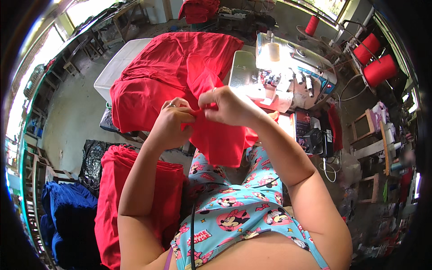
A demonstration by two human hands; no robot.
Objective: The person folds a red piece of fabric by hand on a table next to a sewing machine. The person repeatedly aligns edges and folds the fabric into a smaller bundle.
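Observation:
Both my hands meet in front of me on a piece of red fabric (222, 141), which hangs down over my lap. My left hand (176, 118) pinches its upper edge with curled fingers. Close beside it, my right hand (225, 105) grips the same edge between thumb and fingers. Part of the cloth rises behind my right hand toward a large heap of red fabric (180, 49) on a white table. To the right stands a sewing machine (297, 67), its lamp lit and its needle area bright with glare.
Folded red cloth (114, 189) is stacked at my left, with blue cloth (67, 211) beyond it. Red thread cones (380, 70) stand on a rack at the right. A cable (330, 171) hangs below the machine. Wooden frames (369, 189) lie at far right.

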